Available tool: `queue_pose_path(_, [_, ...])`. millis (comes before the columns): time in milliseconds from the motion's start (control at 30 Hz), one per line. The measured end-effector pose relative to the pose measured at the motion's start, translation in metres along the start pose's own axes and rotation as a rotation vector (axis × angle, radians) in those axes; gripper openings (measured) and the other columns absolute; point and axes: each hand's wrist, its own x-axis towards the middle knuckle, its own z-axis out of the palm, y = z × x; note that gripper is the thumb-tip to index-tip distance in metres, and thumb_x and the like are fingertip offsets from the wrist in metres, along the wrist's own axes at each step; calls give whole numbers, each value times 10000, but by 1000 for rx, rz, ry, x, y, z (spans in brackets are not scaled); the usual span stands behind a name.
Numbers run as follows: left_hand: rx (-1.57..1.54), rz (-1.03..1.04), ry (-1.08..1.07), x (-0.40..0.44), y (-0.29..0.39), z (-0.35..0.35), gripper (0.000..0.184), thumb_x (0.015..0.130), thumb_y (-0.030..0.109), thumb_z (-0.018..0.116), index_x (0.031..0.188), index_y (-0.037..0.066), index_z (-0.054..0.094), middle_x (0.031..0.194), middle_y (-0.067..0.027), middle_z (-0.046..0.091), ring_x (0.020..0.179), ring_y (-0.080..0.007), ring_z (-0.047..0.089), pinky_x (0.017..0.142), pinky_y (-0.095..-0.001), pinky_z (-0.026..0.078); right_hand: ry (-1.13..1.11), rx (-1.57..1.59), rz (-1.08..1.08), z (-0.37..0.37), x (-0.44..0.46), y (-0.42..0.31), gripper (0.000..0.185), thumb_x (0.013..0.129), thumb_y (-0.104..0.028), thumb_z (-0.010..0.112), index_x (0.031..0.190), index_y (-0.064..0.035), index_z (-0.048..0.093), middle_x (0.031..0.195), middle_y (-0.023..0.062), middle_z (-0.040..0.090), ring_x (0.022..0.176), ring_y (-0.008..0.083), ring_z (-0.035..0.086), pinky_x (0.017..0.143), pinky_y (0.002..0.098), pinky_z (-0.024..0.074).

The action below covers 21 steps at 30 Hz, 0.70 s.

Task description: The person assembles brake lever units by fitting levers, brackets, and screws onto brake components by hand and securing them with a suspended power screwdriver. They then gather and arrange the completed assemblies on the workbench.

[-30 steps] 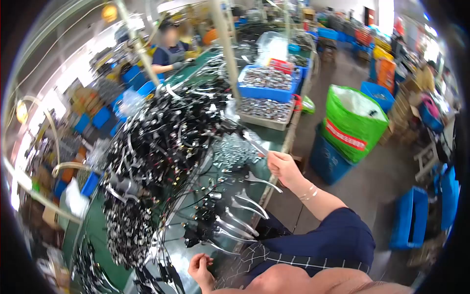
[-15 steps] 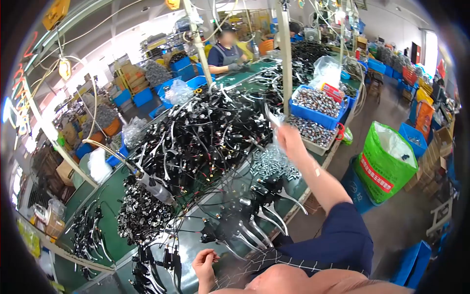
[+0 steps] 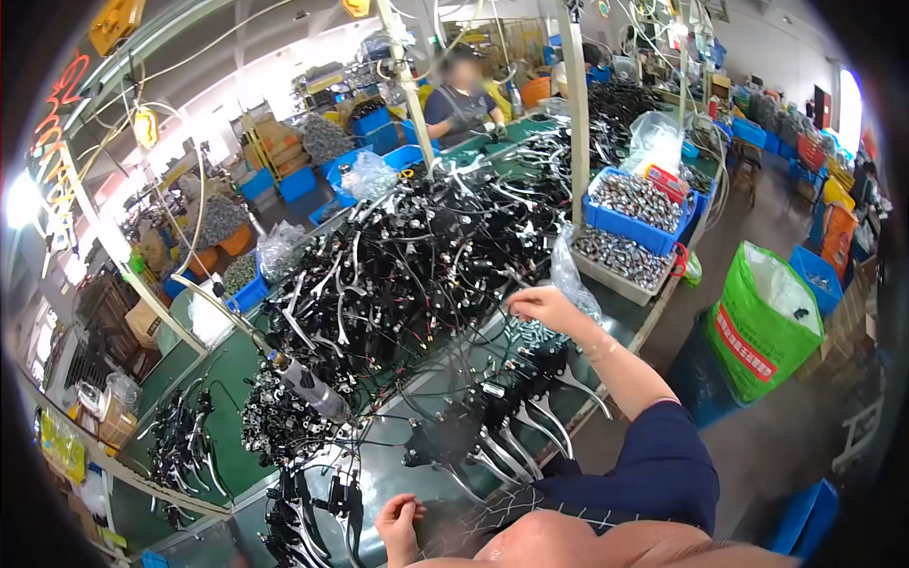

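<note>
My right hand point(image 3: 544, 308) is over a heap of small silver screws point(image 3: 530, 333), beside the big pile of black lever assemblies point(image 3: 407, 256). Its fingers are bent together; anything between them is too small to make out. Near the table's front edge my left hand point(image 3: 400, 519) has curled fingers, and what they may hold is hidden. Between the two hands lies a row of black assemblies with silver levers point(image 3: 511, 440). A power driver point(image 3: 311, 386) hangs over a pile of small black and silver parts point(image 3: 275, 421).
A blue bin of metal parts point(image 3: 632, 227) and a grey tray point(image 3: 615, 270) stand at the table's right edge. A green bag point(image 3: 762, 312) sits in a bin on the floor. Across the table is a co-worker point(image 3: 461, 104). More assemblies point(image 3: 189, 440) lie at left.
My right hand first held a lever part, carried it to the large pile, and is now back over the screws without it. My left hand has barely moved. The view has turned left.
</note>
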Motion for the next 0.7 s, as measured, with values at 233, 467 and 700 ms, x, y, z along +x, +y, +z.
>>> queue_pose_path(233, [291,385,-54,21,16,22,191,788,2,600,978,11,618,987,-143,587,888,-207,590,692,-277,490,171,-433,36,-15,-114,14,257,798,-149,648,1029,-37,640,948,88,651,824,166,628,716,270,502])
queue_pose_path(467, [971,803,-127,36,66,81,569,657,88,702,1199,89,528,1312,-154,415,1218,-372,371,1006,-452,311,65,-675,-69,7,-124,0,416,777,-237,664,1142,-69,557,1166,126,550,1098,323,508,906,374,427])
queue_pose_path(700, [1250,832,-150,40,54,107,558,714,320,695,1228,176,533,1361,-80,405,1289,-302,309,1043,-601,95,-49,-808,-185,-7,-104,2,582,743,-264,691,1267,-117,483,1314,133,433,1192,340,413,1000,417,333])
